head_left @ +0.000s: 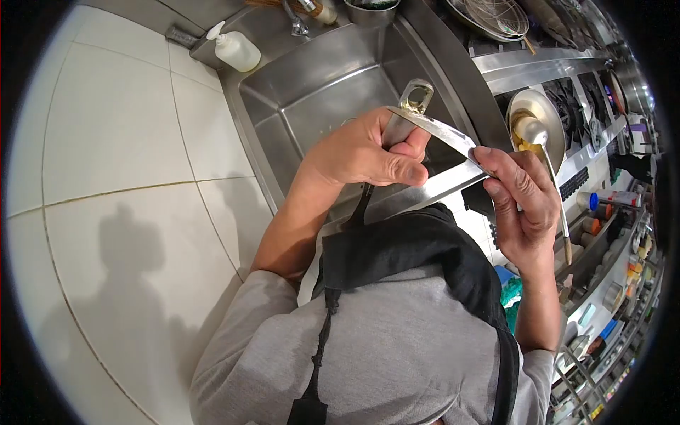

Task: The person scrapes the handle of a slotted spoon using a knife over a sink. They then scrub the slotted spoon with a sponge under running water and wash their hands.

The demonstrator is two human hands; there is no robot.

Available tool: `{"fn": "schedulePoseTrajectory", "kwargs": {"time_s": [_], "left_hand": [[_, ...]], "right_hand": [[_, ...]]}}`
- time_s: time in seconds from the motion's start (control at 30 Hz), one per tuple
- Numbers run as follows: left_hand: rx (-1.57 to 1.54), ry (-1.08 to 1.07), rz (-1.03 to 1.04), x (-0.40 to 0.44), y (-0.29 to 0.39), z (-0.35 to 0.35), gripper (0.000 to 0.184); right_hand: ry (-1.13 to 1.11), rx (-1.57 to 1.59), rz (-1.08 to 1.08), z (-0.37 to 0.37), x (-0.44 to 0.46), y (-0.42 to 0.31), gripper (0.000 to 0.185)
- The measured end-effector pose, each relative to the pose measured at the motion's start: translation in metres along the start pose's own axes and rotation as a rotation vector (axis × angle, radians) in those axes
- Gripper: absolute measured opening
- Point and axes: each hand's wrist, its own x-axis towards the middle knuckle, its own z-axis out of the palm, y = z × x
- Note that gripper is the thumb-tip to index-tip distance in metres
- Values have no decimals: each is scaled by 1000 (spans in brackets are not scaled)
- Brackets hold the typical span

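My left hand (358, 154), over the near side of the sink, is closed around a flat metal handle (399, 132) with a loop (416, 94) at its upper end. Across that handle lies a narrow, slightly curved metal blade (443, 132), its far end close to the loop. The thumb and fingers of my right hand (524, 202) pinch the near end of this blade. Whether the blade and the looped handle are one tool or two, I cannot tell. My palms hide part of both.
A steel sink (258, 106) lies beneath my hands. Behind its left corner stands a white pump bottle (237, 51), near a tap (299, 27). To the right, a metal pan (556, 113) with a long-handled ladle (531, 131) sits on the stove. Crowded shelves (602, 304) run down the right side.
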Motion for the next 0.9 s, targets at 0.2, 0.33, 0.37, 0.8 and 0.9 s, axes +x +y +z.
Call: {"fn": "schedulePoseTrajectory", "kwargs": {"time_s": [0.2,0.33,0.37,0.8,0.9], "left_hand": [[-36,-11,-30,0,-7,-6,51],[-85,9,-58,-2,-6,-4,51],[-77,38,-70,-3,-6,-6,51],[61,186,-112,0,1,2,50],[150,238,-96,1,1,3,50]], "right_hand": [[79,-265,-107,5,-11,17,41],[328,-309,-72,2,-12,23,38],[295,-228,-89,0,-11,24,35],[-56,43,181,-8,-20,-4,27],[-88,23,246,-11,-20,-8,30]]}}
